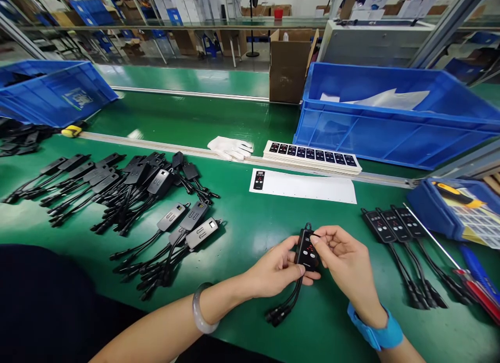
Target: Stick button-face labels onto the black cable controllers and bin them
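Note:
My left hand [277, 272] is wrapped round a small black controller [308, 260] with a hanging loop on top and short cables below. Its face carries a black label with red marks and two pale buttons. The fingers of my right hand [346, 259] are closed at the controller's upper right edge, thumb over the label's corner; whether they pinch the label itself I cannot tell. Beyond my hands lies a white backing sheet [304, 186] bearing a single label [258, 179] at its left end. Several labelled controllers [396, 225] lie in a row to the right.
Several controllers with plain faces [172, 217] spread across the left side. A stack of label sheets [312, 157] and a white glove [231, 148] lie at the bench rail. Blue bins [390, 128] stand behind; a blue tray [437, 209] and screwdriver [433, 238] are at right.

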The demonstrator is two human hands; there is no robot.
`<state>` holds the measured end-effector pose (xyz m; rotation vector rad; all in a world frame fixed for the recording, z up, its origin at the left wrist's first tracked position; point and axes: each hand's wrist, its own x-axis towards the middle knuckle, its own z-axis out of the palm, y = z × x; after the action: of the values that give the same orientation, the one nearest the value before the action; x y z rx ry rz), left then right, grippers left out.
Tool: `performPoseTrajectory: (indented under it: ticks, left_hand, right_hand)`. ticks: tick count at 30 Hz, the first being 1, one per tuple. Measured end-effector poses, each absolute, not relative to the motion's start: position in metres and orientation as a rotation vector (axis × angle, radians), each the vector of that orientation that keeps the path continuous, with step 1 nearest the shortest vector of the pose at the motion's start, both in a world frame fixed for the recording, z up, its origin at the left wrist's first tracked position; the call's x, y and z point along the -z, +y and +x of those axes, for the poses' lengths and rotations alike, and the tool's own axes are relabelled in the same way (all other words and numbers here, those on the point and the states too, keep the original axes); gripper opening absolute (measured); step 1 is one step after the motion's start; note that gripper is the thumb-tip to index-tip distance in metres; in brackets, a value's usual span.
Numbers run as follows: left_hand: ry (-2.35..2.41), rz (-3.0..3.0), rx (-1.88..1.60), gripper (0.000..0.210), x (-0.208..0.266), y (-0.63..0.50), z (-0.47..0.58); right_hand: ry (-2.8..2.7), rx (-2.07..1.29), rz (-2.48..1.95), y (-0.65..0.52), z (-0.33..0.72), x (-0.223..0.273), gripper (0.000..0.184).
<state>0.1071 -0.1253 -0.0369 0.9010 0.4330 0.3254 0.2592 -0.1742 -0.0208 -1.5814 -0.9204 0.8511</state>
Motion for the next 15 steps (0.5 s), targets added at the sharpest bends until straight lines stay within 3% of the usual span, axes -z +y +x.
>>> performPoseTrajectory:
  ticks: [9, 15]
  left_hand:
    - [0.484, 1.041, -0.316, 0.045, 0.0341, -0.1252, 0.1061]
    - [0.487, 0.935, -0.307, 0.043, 0.0293, -0.1226, 0.1053]
  right_hand:
    - [-0.922, -0.818, -1.609, -0.1753, 0.2576, 0.0235, 0.022]
    - [-0.980, -0.791, -1.656, -0.1734, 0.2660, 0.0286, 0.041]
